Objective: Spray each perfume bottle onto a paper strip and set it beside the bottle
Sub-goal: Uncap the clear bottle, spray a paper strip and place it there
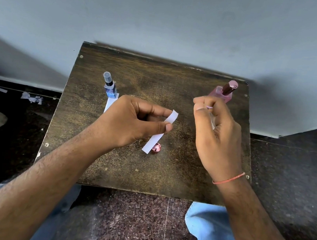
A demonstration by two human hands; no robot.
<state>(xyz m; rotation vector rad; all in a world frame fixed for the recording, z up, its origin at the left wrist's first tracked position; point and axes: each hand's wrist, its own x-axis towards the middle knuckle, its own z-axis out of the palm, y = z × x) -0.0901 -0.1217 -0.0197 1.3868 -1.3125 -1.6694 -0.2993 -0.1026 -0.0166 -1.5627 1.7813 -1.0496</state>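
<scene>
- Two hands work over a small dark wooden table [104,173] at frame centre.
- Left hand [130,122] pinches a white paper strip [158,134] between thumb and forefinger, mid-frame.
- Right hand [216,132] curls round a small clear bottle [212,123], mostly hidden by its fingers.
- Pink cap [156,148] lies just beside the strip's lower end.
- Blue bottle [110,87], upper left, has a second strip [110,103] beside it.
- Pink bottle [224,91] stands upper right, partly hidden behind the right hand.
- Paper scraps [31,97] litter the floor at far left.

No legible text, label or number on anything in view.
</scene>
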